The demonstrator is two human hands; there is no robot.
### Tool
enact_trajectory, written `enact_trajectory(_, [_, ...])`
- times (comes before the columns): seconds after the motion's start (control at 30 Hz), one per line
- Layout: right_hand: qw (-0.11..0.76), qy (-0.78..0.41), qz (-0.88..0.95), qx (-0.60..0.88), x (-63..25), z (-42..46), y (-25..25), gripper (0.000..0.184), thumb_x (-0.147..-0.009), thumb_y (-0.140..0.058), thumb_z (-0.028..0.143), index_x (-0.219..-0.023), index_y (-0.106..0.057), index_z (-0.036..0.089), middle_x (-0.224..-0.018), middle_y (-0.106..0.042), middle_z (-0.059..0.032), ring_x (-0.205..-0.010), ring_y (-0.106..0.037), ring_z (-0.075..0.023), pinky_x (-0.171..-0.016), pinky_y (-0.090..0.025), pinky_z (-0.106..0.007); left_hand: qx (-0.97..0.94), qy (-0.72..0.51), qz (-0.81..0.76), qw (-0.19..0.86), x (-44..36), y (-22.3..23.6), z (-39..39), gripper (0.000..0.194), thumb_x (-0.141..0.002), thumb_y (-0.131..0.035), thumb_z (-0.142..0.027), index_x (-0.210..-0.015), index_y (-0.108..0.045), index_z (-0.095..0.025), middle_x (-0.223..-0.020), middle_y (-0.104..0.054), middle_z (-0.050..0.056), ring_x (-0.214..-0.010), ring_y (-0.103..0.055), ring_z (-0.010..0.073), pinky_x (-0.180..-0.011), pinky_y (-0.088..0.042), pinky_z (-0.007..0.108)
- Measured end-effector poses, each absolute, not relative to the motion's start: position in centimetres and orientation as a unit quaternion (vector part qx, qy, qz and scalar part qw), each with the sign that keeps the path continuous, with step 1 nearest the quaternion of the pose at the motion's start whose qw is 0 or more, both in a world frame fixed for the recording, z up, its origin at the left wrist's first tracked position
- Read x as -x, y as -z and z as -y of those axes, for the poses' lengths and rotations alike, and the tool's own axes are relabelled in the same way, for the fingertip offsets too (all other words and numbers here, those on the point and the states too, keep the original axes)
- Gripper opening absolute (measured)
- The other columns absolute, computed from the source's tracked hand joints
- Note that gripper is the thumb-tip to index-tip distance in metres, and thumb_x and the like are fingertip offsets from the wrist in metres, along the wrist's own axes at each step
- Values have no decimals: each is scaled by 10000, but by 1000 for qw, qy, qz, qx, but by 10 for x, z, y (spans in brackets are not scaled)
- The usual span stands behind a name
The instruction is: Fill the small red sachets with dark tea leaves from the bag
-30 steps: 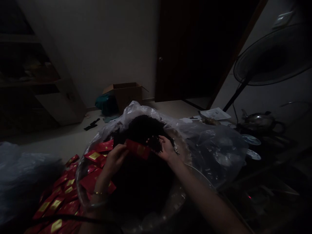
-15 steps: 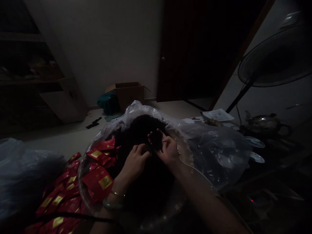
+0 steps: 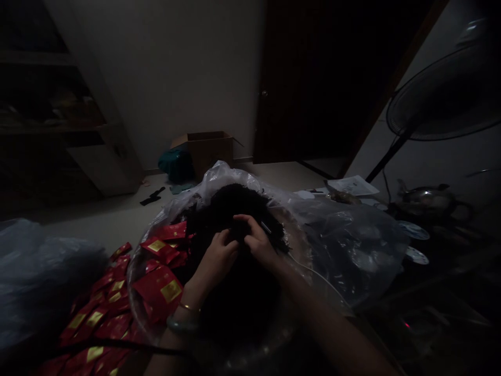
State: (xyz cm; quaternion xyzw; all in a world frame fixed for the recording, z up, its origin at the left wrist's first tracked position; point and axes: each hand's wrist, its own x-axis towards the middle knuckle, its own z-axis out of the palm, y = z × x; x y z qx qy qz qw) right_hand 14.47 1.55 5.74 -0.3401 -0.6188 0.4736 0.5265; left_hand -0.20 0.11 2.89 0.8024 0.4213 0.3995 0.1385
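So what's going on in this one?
A person's left hand and right hand are close together at a heap of dark leaves, fingers curled into it. The heap sits in a clear plastic bag. Red sachets with gold labels lie to the left of the hands, some within the bag's rim.

The left hand (image 3: 216, 257) and right hand (image 3: 257, 241) have drawn together over the dark tea leaves (image 3: 230, 209); the left hand no longer holds a red sachet.
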Motion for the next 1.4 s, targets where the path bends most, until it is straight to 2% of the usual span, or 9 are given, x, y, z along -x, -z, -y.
enact_trajectory(0.17, [442, -249, 801, 318, -150, -18, -58, 401, -720, -438, 18, -1046, -600, 187, -1057, -603, -71, -1017, -547, -194, -930, -439, -378, -812, -388, -430, 70, 10, -27, -2, 205, -813, -520, -112, -909, -664, -221, -1029, -552, 55, -897, -570, 165, -802, -505, 306])
enact_trajectory(0.37, [339, -115, 858, 370, -162, -23, -61, 256, -770, -531, 30, -957, -663, 144, -968, -597, -99, -927, -541, -207, -852, -483, -362, -813, -417, -406, -6, 14, -26, -4, 119, -845, -544, -159, -849, -655, -201, -1016, -577, 51, -849, -616, 134, -744, -527, 246])
enact_trajectory(0.57, [284, -135, 849, 424, -170, -22, -63, 193, -799, -583, 86, -956, -674, 154, -969, -549, -72, -818, -577, -155, -782, -504, -309, -806, -423, -413, -36, 13, -19, -8, 120, -842, -550, -178, -772, -648, -185, -1126, -569, 78, -897, -624, 159, -731, -547, 272])
enact_trajectory(0.7, [320, -138, 837, 422, -166, -26, -57, 221, -777, -619, 77, -966, -671, 179, -934, -564, -48, -814, -583, -150, -767, -498, -296, -806, -417, -418, -40, 13, -17, -9, 116, -849, -540, -182, -792, -641, -184, -1130, -567, 78, -891, -619, 153, -730, -548, 275])
enact_trajectory(0.8, [363, -139, 827, 407, -164, -28, -56, 201, -786, -578, 47, -904, -679, 174, -876, -574, -40, -789, -583, -144, -740, -494, -280, -805, -412, -424, -51, 15, -17, -10, 105, -855, -538, -192, -819, -636, -188, -1144, -558, 78, -902, -617, 155, -734, -546, 278])
enact_trajectory(0.97, [404, -117, 798, 432, -172, -28, -64, 289, -740, -506, -26, -842, -684, 177, -851, -574, -41, -792, -568, -151, -758, -489, -291, -789, -423, -441, -71, 19, -20, -11, 94, -859, -531, -176, -823, -618, -184, -1125, -566, 84, -990, -586, 188, -804, -528, 323])
enact_trajectory(1.1, [361, -67, 822, 435, -174, -23, -70, 330, -714, -542, 2, -949, -688, 182, -978, -584, -86, -950, -518, -212, -866, -467, -365, -794, -432, -422, -75, 22, -25, -11, 84, -867, -521, -173, -849, -602, -187, -1016, -613, 65, -928, -581, 176, -786, -521, 325])
enact_trajectory(1.23, [284, -46, 868, 406, -169, -18, -69, 340, -735, -640, 137, -1071, -658, 191, -1192, -517, -122, -1127, -438, -261, -949, -420, -407, -811, -423, -400, -66, 22, -29, -9, 94, -880, -500, -163, -851, -586, -190, -966, -627, 53, -898, -574, 168, -768, -512, 310])
enact_trajectory(1.4, [150, -69, 872, 460, -166, -19, -70, 126, -828, -603, 218, -917, -687, 187, -998, -614, -70, -927, -552, -196, -815, -451, -323, -825, -393, -406, -24, 23, -31, -7, 55, -866, -523, -186, -871, -577, -195, -968, -616, 54, -897, -573, 174, -778, -508, 323])
